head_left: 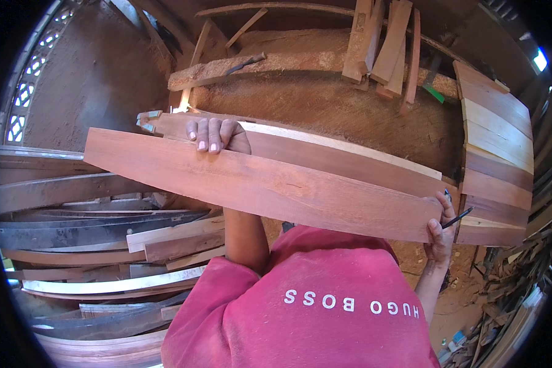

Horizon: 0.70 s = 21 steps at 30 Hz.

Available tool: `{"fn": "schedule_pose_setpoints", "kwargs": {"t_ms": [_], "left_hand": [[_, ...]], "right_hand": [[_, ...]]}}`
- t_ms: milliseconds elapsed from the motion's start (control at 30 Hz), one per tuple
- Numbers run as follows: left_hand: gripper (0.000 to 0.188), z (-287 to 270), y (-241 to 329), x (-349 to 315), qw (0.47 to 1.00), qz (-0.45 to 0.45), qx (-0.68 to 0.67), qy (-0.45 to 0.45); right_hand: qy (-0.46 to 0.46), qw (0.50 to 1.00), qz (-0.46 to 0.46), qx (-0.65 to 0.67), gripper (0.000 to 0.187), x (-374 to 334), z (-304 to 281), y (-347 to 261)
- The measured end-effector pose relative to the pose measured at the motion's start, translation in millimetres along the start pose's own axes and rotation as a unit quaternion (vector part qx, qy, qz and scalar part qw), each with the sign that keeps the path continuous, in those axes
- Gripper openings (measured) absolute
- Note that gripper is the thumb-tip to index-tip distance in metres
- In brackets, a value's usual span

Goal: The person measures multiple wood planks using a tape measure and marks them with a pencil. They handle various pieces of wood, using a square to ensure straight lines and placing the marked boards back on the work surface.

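A long reddish-brown wooden plank (264,183) is held up across my chest, tilted down toward the right. My left hand (218,135) is closed over its upper edge near the left end, the fingers lying on its face. My right hand (441,228) grips the plank's right end, the thumb near its face. A dark pen or pencil (457,218) sticks out between the fingers of that hand. Just beyond the plank lies another board (343,156) with a pale strip along its far edge, partly hidden by the held plank. A metal fitting (148,120) sits at that board's left end.
Stacked boards (104,236) fill the left side. Several panels of mixed wood (497,153) lie side by side at the right. A rough beam (300,61) with a dark tool (245,64) on it crosses the back; upright offcuts (391,43) lean there. Scrap wood (503,313) is heaped lower right.
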<state>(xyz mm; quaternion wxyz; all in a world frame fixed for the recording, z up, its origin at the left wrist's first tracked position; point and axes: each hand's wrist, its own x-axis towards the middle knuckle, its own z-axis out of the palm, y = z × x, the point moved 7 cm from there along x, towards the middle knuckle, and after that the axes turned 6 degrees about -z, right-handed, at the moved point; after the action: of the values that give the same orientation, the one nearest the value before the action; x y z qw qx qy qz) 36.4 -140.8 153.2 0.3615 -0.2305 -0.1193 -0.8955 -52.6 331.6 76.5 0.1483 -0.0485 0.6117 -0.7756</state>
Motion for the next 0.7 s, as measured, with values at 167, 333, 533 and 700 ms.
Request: {"fn": "schedule_pose_setpoints", "kwargs": {"t_ms": [167,333,533,700], "left_hand": [[0.009,-5.6,3.0,-3.1,1.000,0.013,0.010,0.015],[0.010,-13.5,9.0,-5.1,1.000,0.018,0.006,0.022],[0.016,-25.4,15.2,-20.4,0.993,0.004,0.111,0.033],[0.037,-40.4,25.3,-37.7,0.966,0.008,0.183,0.180]], "right_hand": [[-0.011,1.000,-0.004,-0.009,0.078,6.3,3.5,0.5],[-0.029,0.999,-0.016,-0.032,0.074,7.0,4.3,0.5],[0.018,0.992,0.034,0.119,0.081,8.9,0.3,8.7],[-0.004,0.999,-0.047,-0.003,0.069,7.8,-11.9,16.3]]}}
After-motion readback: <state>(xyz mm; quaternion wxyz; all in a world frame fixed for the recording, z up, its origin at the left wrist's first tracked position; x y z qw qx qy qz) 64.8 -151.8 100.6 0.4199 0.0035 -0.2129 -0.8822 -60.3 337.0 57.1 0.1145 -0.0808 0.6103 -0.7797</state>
